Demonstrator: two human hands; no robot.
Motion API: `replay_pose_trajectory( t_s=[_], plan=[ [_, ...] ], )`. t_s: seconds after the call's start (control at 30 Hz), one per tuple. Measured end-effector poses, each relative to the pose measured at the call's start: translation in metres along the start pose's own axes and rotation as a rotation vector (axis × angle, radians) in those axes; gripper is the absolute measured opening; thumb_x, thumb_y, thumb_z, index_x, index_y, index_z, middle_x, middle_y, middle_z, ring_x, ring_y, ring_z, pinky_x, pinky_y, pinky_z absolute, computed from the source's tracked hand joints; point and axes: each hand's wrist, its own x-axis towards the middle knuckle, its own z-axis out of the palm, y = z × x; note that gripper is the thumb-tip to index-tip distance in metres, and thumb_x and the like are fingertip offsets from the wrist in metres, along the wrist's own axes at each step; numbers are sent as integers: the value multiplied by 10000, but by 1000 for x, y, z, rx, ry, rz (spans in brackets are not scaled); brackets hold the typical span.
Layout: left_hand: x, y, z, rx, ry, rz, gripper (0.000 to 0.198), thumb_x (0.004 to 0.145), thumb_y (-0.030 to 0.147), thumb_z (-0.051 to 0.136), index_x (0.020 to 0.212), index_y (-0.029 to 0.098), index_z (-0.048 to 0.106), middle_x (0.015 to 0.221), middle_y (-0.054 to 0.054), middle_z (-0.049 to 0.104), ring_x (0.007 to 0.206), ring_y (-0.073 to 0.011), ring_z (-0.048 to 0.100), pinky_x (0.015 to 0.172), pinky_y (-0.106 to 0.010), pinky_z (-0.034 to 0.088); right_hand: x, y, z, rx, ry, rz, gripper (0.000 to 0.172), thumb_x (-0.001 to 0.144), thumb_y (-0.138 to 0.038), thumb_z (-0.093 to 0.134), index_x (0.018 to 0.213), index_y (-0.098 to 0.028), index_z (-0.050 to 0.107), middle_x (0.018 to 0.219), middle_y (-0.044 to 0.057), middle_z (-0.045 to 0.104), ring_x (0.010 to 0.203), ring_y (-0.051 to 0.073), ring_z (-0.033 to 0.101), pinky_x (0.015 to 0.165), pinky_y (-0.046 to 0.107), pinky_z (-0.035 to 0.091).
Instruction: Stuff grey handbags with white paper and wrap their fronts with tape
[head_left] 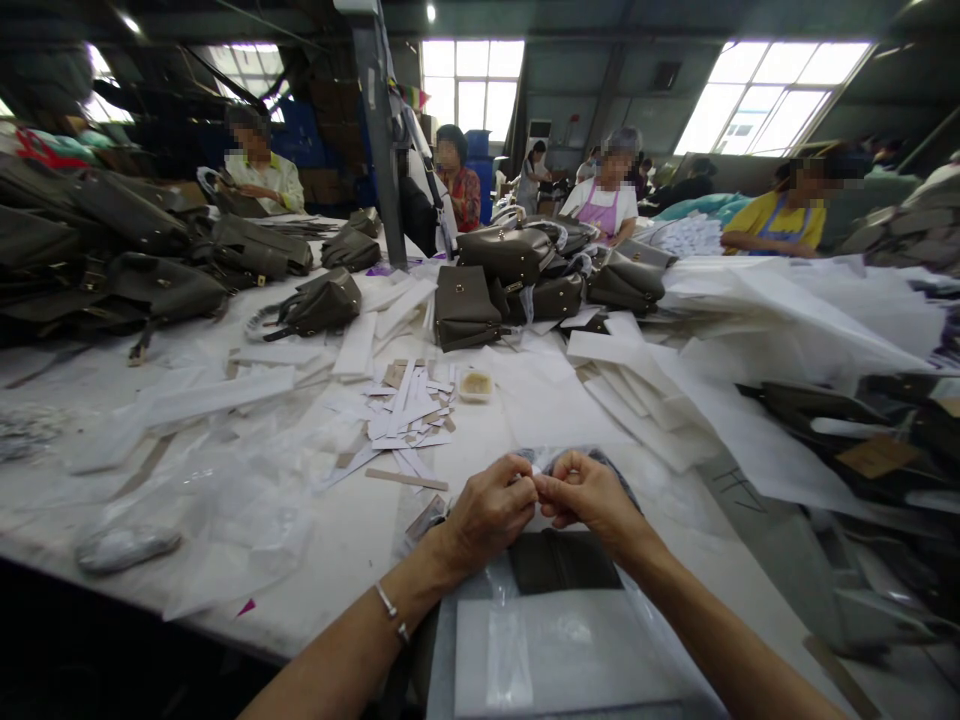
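My left hand [491,508] and my right hand [589,497] meet fingertip to fingertip at the lower middle of the view. Both are closed in a pinch on a small white piece [535,472], too small to make out well. Below them lies a dark olive bag [566,562], partly under clear plastic and a white foam sheet [562,650]. Behind my fingers shows a wrapped, greyish handle [616,476], partly hidden by my right hand. A tag-like piece [426,518] lies beside my left wrist.
Paper strips [409,415] and a small tub [475,387] lie ahead on the table. Olive bags [469,305] are piled behind them, clear plastic [240,500] lies left, and white sheets [795,310] spread right. Several people sit beyond, near a metal post [381,130].
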Motion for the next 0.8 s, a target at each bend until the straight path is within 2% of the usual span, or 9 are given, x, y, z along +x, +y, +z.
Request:
replay_pose_trajectory(
  t_s=[0.07, 0.2, 0.43, 0.5, 0.57, 0.63, 0.7, 0.77, 0.8],
  plan=[
    [3, 1, -1, -79, 60, -38, 147, 858, 71, 535, 762, 181, 548, 913, -43, 549, 784, -126, 576, 664, -206, 492, 1, 2, 1, -53, 34, 3, 538, 555, -574, 821, 673, -221, 433, 513, -8, 650, 466, 158, 627, 405, 219, 452],
    [12, 4, -6, -245, 157, -210, 170, 754, 15, 553, 735, 182, 527, 867, -24, 520, 776, -125, 549, 662, -213, 455, 3, 13, 5, -190, 127, -14, 494, 678, -625, 713, 655, -236, 410, 471, -8, 631, 382, 157, 589, 363, 220, 399],
    [26, 0, -17, -445, 199, -462, 148, 700, 54, 607, 704, 183, 534, 801, 1, 519, 751, -126, 513, 673, -237, 411, 14, 37, 7, -425, 164, -230, 404, 782, -554, 673, 648, -236, 461, 485, -37, 597, 418, 155, 589, 413, 241, 394],
    [27, -1, -19, -457, 175, -491, 140, 700, 64, 616, 707, 181, 540, 795, 6, 519, 738, -120, 503, 666, -236, 400, 11, 35, 0, -603, 222, -347, 412, 801, -548, 672, 625, -233, 472, 480, -37, 574, 423, 148, 561, 443, 254, 381],
    [27, -3, -20, -451, 163, -514, 134, 700, 74, 624, 707, 180, 542, 784, 14, 511, 720, -113, 488, 656, -232, 389, 5, 26, -8, -815, 283, -592, 408, 825, -530, 671, 615, -226, 499, 506, -26, 576, 451, 142, 541, 489, 271, 373],
    [26, -4, -19, -448, 154, -545, 126, 708, 106, 644, 715, 178, 542, 777, 21, 502, 693, -103, 468, 637, -226, 381, -3, 13, -14, -992, 287, -884, 332, 862, -471, 662, 672, -216, 569, 603, 1, 631, 556, 162, 585, 581, 293, 407],
    [25, -5, -17, -456, 140, -574, 132, 724, 160, 670, 736, 180, 540, 766, 30, 496, 664, -95, 450, 618, -221, 377, -6, -3, -13, -1128, 226, -1080, 176, 881, -383, 665, 882, -207, 659, 857, 55, 718, 812, 219, 654, 773, 344, 453],
    [25, -5, -15, -474, 124, -593, 162, 730, 207, 685, 755, 186, 526, 753, 36, 500, 656, -95, 452, 618, -220, 387, -2, -18, -7, -1251, 140, -1137, 263, 859, -303, 694, 1095, -195, 656, 1133, 99, 697, 1105, 274, 599, 1000, 419, 389],
    [25, -4, -15, -482, 114, -600, 176, 728, 221, 689, 764, 188, 520, 752, 36, 508, 661, -97, 464, 626, -222, 398, 4, -23, -2, -1312, 88, -1114, 301, 845, -272, 702, 1129, -186, 651, 1177, 107, 684, 1173, 281, 565, 1076, 438, 331]
  ],
)
